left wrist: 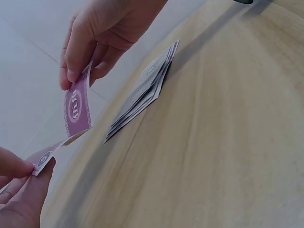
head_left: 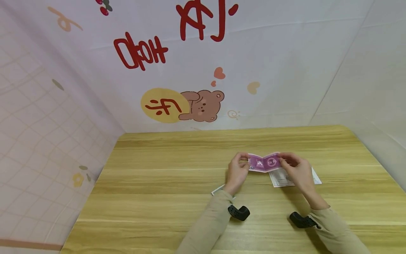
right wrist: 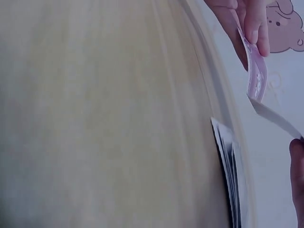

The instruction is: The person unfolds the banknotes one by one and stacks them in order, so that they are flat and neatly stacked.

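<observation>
A purple printed note [head_left: 269, 163], like play money, is held up above the table with a crease down its middle. My left hand [head_left: 237, 173] pinches its left end between thumb and fingers. Its right end is pinched by my right hand [head_left: 298, 173]. In the left wrist view the note [left wrist: 77, 108] bends in a V at the crease. Beneath my right hand lies a pile of pale printed notes [head_left: 280, 178], partly covered by that hand. The left wrist view shows the pile [left wrist: 147, 90] as several loosely stacked sheets.
Another pale paper [head_left: 218, 189] lies under my left wrist, mostly hidden. The wooden table [head_left: 158, 197] meets a white printed cloth wall [head_left: 279, 70] at the back. Black wrist devices [head_left: 239, 213] sit on both wrists.
</observation>
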A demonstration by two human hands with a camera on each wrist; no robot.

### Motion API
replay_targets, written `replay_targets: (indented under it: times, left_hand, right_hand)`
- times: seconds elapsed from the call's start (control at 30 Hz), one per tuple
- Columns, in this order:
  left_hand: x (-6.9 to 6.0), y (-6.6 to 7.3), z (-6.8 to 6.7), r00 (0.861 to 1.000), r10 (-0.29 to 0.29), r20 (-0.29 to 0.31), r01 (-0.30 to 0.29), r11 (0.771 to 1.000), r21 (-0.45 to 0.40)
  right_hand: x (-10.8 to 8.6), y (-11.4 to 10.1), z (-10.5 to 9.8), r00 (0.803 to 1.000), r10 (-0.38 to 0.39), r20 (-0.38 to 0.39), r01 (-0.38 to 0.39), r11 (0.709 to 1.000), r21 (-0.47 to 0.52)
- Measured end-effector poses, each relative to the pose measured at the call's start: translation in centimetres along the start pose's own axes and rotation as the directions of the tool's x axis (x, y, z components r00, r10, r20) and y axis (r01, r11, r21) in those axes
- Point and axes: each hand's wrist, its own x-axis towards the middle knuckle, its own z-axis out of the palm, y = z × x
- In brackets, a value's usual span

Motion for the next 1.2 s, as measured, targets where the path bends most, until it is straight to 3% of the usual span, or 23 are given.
replay_targets:
  times: [0.27,0.47,0.73,0.97,1.2]
  left_hand:
    - [-0.3,-0.2,0.7,0.999,-0.018,0.029,0.018,1.0,0.009]
    - [-0.6,-0.6,1.7,0.998,0.015,0.057,-0.017,0.999,0.039]
    - [-1.3,-0.8,3.9,0.998,0.036,0.051,-0.039,0.998,0.058]
    - [-1.7,-0.1,6.2,1.0,0.026,0.014,-0.028,0.996,0.089]
    - [-1.7,0.4,7.4,1.0,0.005,0.011,-0.006,0.989,0.149]
  right_hand:
    - [0.0,4.0,-0.8,1.0,0.014,0.003,-0.014,0.999,-0.044]
    - [-0.2,4.7,-1.9,0.999,-0.028,-0.018,0.026,0.994,-0.103]
    - [-0.5,5.3,-3.7,0.999,-0.003,-0.035,-0.004,0.982,-0.19]
    - [-0.1,5.4,-5.5,0.995,-0.093,-0.019,0.081,0.931,-0.356]
    - [0.1,5.9,-6.6,0.997,-0.055,0.049,0.071,0.897,-0.437]
